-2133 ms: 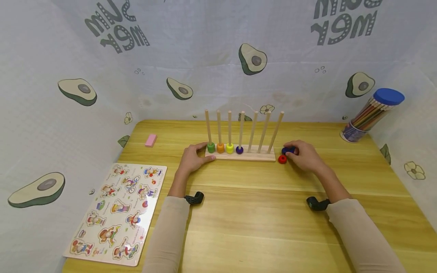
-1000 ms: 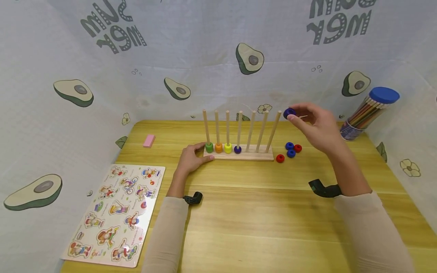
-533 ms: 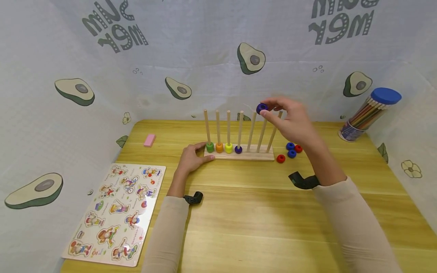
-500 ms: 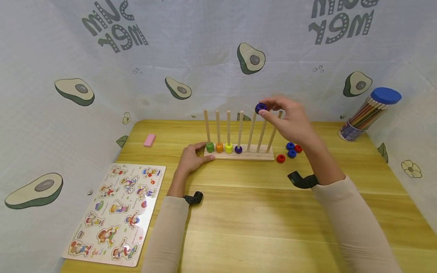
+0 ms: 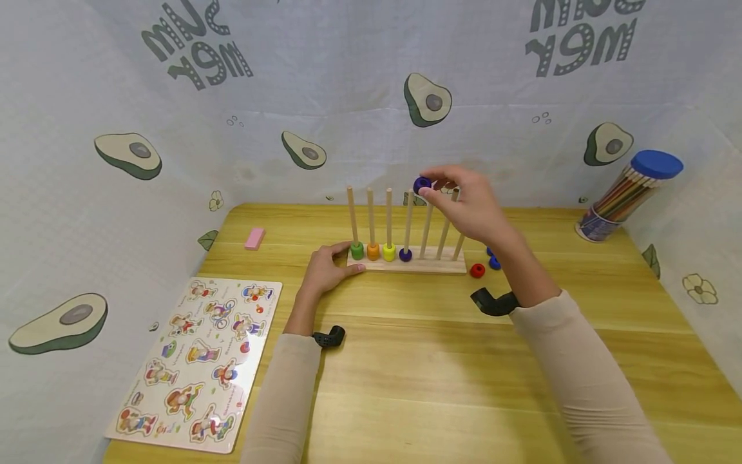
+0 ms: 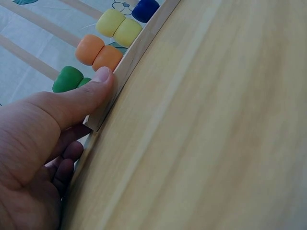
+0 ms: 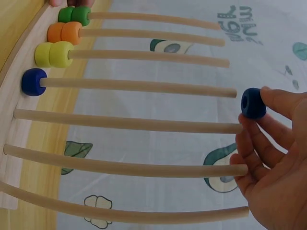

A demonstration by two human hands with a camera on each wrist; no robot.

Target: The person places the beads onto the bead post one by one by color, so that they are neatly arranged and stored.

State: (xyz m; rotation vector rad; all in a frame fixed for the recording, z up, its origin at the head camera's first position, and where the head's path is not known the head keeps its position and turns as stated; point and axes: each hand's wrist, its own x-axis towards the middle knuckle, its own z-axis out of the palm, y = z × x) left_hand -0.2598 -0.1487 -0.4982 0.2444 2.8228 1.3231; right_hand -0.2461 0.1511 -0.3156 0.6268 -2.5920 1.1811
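Note:
A wooden peg rack (image 5: 437, 265) with several upright pegs stands near the back of the table. My left hand (image 5: 323, 269) grips its left end, thumb on the front edge. Green beads (image 7: 74, 16), orange beads (image 7: 64, 33) and yellow beads (image 7: 53, 54) sit in pairs at the bottom of the first three pegs. One dark blue bead (image 7: 33, 82) is at the foot of the fourth. My right hand (image 5: 471, 203) pinches another dark blue bead (image 7: 254, 103) between thumb and fingers. That bead hovers just beyond the fourth peg's tip, apart from it, its hole facing the peg.
A red bead (image 5: 478, 270) and blue beads (image 5: 494, 262) lie right of the rack, partly behind my right forearm. A picture puzzle board (image 5: 199, 364) lies at left, a pink eraser (image 5: 254, 238) behind it. A tub of pencils (image 5: 628, 196) stands at the far right.
My right hand picked up the dark blue bead from the right of the rack, lifted it and carried it left to the fourth peg's tip. My left hand stayed on the rack.

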